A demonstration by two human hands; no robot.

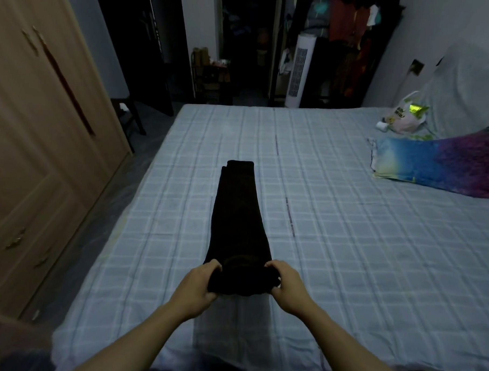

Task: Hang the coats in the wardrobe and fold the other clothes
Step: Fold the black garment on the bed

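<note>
Gripping the near end of a long black garment [240, 227], both hands work at the foot of the bed [347, 232], which serves here as the landmark for everything else. The left hand [198, 285] has its fingers curled over the garment's left corner with the thumb tucked under the cloth, and the right hand [286, 285] holds the right corner the same way, fingers bent tight over the bunched edge. Between the two hands the near end is gathered and slightly lifted off the checked sheet, while the rest of the garment lies flat and narrow along the middle of the bed, running away from the person to a squared far end. Whether it is trousers or something else folded lengthwise cannot be told, as the cloth is too dark to show seams. On the bed's right side, well apart from the garment, lies a bright blue and purple pillow [440, 163], and beyond it a plastic bag [406, 116] rests near the covered headboard. Left of the bed stands a wooden wardrobe [43, 148] with its doors closed. Past the far edge of the bed a white tower fan [298, 72] stands beside a rack of hanging clothes [353, 36].
</note>
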